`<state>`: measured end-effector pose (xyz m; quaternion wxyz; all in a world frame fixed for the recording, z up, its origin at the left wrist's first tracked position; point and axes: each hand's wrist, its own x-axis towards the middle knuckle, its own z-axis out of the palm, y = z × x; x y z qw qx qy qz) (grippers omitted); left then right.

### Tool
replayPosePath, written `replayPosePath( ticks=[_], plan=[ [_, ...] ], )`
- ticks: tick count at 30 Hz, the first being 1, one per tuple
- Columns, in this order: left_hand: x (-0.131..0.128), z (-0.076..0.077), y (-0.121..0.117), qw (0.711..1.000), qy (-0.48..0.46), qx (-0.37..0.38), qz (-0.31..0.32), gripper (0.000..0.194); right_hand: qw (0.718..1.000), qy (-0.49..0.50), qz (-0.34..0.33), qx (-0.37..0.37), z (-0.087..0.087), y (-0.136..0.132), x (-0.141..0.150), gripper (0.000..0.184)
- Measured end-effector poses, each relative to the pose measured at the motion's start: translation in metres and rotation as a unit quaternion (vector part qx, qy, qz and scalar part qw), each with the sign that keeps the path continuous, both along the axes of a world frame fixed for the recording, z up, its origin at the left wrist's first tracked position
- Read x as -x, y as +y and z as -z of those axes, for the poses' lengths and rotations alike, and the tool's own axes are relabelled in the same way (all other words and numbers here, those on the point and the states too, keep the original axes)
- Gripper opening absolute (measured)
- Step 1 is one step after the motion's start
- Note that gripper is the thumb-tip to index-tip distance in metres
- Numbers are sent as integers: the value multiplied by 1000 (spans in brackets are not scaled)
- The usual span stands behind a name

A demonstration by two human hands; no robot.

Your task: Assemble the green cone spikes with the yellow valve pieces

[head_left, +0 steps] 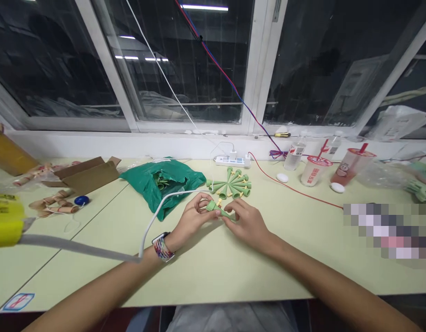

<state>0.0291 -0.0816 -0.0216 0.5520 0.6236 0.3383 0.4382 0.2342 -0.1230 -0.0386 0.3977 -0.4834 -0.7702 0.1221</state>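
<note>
A green plastic plant-watering spike [211, 206] with a small yellow valve is held between my two hands, low over the table. My left hand [192, 220], with a watch on its wrist, grips the spike near its wide threaded end. The fingers of my right hand [248, 222] pinch around the narrow end, partly hiding the tip. Just beyond my hands, several matching spikes [238, 189] lie in a fan, tips together at the middle and wide ends outward. Left of them lies a torn green plastic bag [178, 174] with more green pieces showing through its opening.
A white cable [154, 226] loops across in front of my left arm. Behind the spikes lies a power strip [230, 161]. Drink cups [315, 173] and a bottle [295, 154] stand at the right. An open cardboard box [90, 175] and wooden toy pieces [57, 203] lie at the left.
</note>
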Motion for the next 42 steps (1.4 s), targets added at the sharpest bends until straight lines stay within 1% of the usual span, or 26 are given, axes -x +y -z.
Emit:
replayPosePath(
  ticks=[1,3,5,6,8,9,11,14,16,18,21,23,26,28,34,42],
  plan=[
    [0,1,1,1000,4,-4,1,41,1000,-20,-4,-12,-1,1,1,9],
    [-1,3,1,1000,12,-9,1,42,999,-38,-12,-10,-3,8,1,9],
    [-1,6,2,1000,11,-8,-1,49,999,-39,-8,5,-8,25,-2,8],
    [-2,7,2,1000,9,-5,-6,55,999,-37,1,12,-12,37,-4,6],
    [-2,8,2,1000,8,10,-17,65,997,-56,49,7,-22,68,-8,7],
    [-2,9,2,1000,10,17,-21,65,994,-79,74,11,-27,86,-10,8],
    [-2,10,2,999,14,26,-26,61,982,-132,120,62,-37,123,-11,12],
    [-2,11,1,999,25,26,-23,57,973,-146,140,111,-43,169,-6,14],
    [-3,12,-1,999,31,26,-15,51,969,-150,135,140,-43,191,0,14],
    [-3,14,-3,999,36,29,-9,43,967,-155,122,159,-42,206,6,14],
    [-4,18,-5,998,45,38,0,35,964,-163,108,181,-41,220,13,14],
    [-4,20,-6,997,54,45,14,32,959,-170,97,206,-40,226,14,10],
    [-3,20,-7,997,60,51,28,28,949,-183,81,242,-40,234,14,4],
    [-3,19,-7,997,56,53,27,27,945,-192,79,254,-39,237,15,4],
    [-3,21,-5,996,64,56,30,26,937,-220,91,255,-41,235,20,3],
    [-3,26,-2,996,70,50,33,25,929,-246,107,257,-48,231,25,12]
  ],
)
